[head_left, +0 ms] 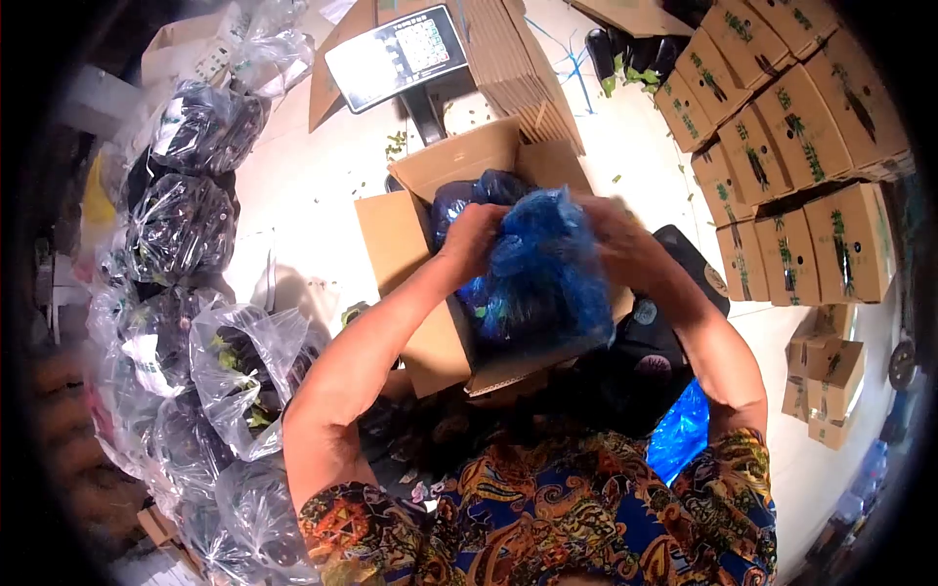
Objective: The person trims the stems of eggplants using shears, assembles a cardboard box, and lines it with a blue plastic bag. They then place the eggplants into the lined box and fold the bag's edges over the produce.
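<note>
A blue plastic bag (pixel 542 259) rises from an open cardboard box (pixel 396 249), with dark, shiny produce, apparently eggplants, showing at the box's back and through the film. My left hand (pixel 474 234) is closed at the bag's left edge, its fingertips partly hidden by the plastic. On the other side, my right hand (pixel 614 234) grips the bag's upper right part; it is slightly blurred and its fingers are partly covered. The box flaps stand spread outward around the bag.
Behind the box stands a scale display (pixel 396 59), next to flattened cardboard (pixel 513 68). Clear bags of dark produce (pixel 181 230) line the left. Closed cartons (pixel 801 127) are stacked at right, near loose eggplants (pixel 635 54). Leaf scraps lie on the floor (pixel 313 176).
</note>
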### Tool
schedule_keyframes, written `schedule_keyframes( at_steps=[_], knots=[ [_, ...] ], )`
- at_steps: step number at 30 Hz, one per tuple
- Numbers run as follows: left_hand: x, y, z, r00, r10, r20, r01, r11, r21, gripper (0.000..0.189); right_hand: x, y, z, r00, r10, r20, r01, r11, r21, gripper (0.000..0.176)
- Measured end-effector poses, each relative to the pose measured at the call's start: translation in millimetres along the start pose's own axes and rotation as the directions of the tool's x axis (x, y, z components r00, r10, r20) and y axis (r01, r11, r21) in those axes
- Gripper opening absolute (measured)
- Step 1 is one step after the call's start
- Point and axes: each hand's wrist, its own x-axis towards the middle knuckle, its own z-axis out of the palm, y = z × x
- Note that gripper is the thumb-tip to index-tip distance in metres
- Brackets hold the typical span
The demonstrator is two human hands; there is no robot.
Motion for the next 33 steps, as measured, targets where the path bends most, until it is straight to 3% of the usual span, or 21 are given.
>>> schedule_keyframes(
  at_steps=[1, 2, 3, 4, 5, 7, 8, 10, 12, 14, 17, 19, 21, 22, 24, 26, 27, 30, 32, 33],
  knots=[
    [8, -6, -1, 0.993, -0.084, -0.081, 0.098, 0.976, 0.197, 0.022, -2, -6, -5, 0.988, -0.127, -0.089, 0.098, 0.956, -0.275, 0.034],
    [12, -9, -6, 0.987, -0.094, -0.128, 0.100, 0.994, 0.048, 0.020, -6, -11, -11, 0.952, -0.271, -0.140, 0.158, 0.831, -0.534, 0.037],
    [13, -13, -16, 0.979, -0.112, -0.172, 0.095, 0.990, -0.102, 0.019, -19, -14, -18, 0.973, 0.088, -0.213, -0.177, 0.877, -0.446, 0.048],
    [12, -17, -24, 0.967, -0.139, -0.214, 0.083, 0.965, -0.250, 0.018, -25, 5, -25, 0.917, 0.374, -0.137, -0.398, 0.841, -0.367, 0.058],
    [11, -22, -26, 0.967, -0.161, -0.195, 0.099, 0.950, -0.294, 0.017, -29, 14, -25, 0.959, 0.280, 0.037, -0.257, 0.920, -0.297, 0.061],
    [7, -32, -23, 0.972, -0.175, -0.156, 0.107, 0.924, -0.368, 0.016, -40, 45, -9, 0.984, 0.073, 0.164, -0.033, 0.972, -0.233, 0.066],
    [11, -31, -23, 0.977, -0.166, -0.135, 0.100, 0.912, -0.399, 0.015, -43, 58, 5, 0.991, -0.018, 0.129, 0.053, 0.961, -0.272, 0.068],
    [14, -18, -20, 0.987, 0.094, -0.134, -0.130, 0.945, -0.300, 0.020, -23, 37, 32, 0.990, 0.102, 0.096, -0.098, 0.994, -0.050, 0.063],
    [15, 3, -18, 0.987, 0.154, -0.041, -0.159, 0.961, -0.225, 0.036, 1, 77, 60, 0.997, 0.055, -0.053, -0.042, 0.975, 0.219, 0.055],
    [16, 9, -18, 0.983, 0.061, 0.176, 0.006, 0.934, -0.357, 0.052, 20, 104, 78, 0.988, 0.137, -0.067, -0.106, 0.933, 0.344, 0.045],
    [15, 32, -33, 0.962, -0.014, 0.272, 0.101, 0.945, -0.310, 0.064, 37, 123, 86, 0.984, 0.083, -0.160, -0.032, 0.953, 0.300, 0.040],
    [17, 33, -46, 0.965, 0.041, 0.259, -0.032, 0.999, -0.038, 0.068, 47, 132, 90, 0.985, 0.047, -0.169, -0.001, 0.964, 0.266, 0.035],
    [10, 40, -62, 0.961, 0.050, 0.273, -0.118, 0.964, 0.237, 0.076, 43, 131, 86, 0.979, 0.169, -0.110, -0.130, 0.945, 0.301, 0.031],
    [12, 34, -65, 0.948, 0.079, 0.308, -0.145, 0.969, 0.200, 0.072, 32, 64, 66, 0.955, 0.291, -0.060, -0.256, 0.907, 0.334, 0.030],
    [16, 15, -67, 0.921, 0.129, 0.368, -0.186, 0.975, 0.123, 0.063, 30, 41, 59, 0.948, 0.318, -0.021, -0.290, 0.890, 0.351, 0.028],
    [21, 12, -49, 0.901, -0.107, 0.420, -0.146, 0.837, 0.527, 0.051, 33, 36, 54, 0.947, 0.322, -0.001, -0.301, 0.884, 0.359, 0.027],
    [19, 10, -39, 0.880, -0.233, 0.414, -0.139, 0.708, 0.693, 0.045, 37, 39, 52, 0.949, 0.315, 0.005, -0.295, 0.885, 0.360, 0.027],
    [6, 8, -36, 0.937, -0.225, 0.267, 0.017, 0.793, 0.609, 0.030, 49, 56, 40, 0.956, 0.290, 0.039, -0.286, 0.900, 0.328, 0.026],
    [-8, 2, -47, 0.971, -0.131, 0.202, 0.011, 0.861, 0.508, 0.023, 53, 66, 28, 0.951, 0.297, 0.085, -0.309, 0.916, 0.254, 0.025],
    [-18, -6, -43, 0.996, 0.087, 0.012, -0.088, 0.968, 0.235, 0.022, 52, 75, 22, 0.941, 0.317, 0.120, -0.335, 0.921, 0.199, 0.025]
  ],
)
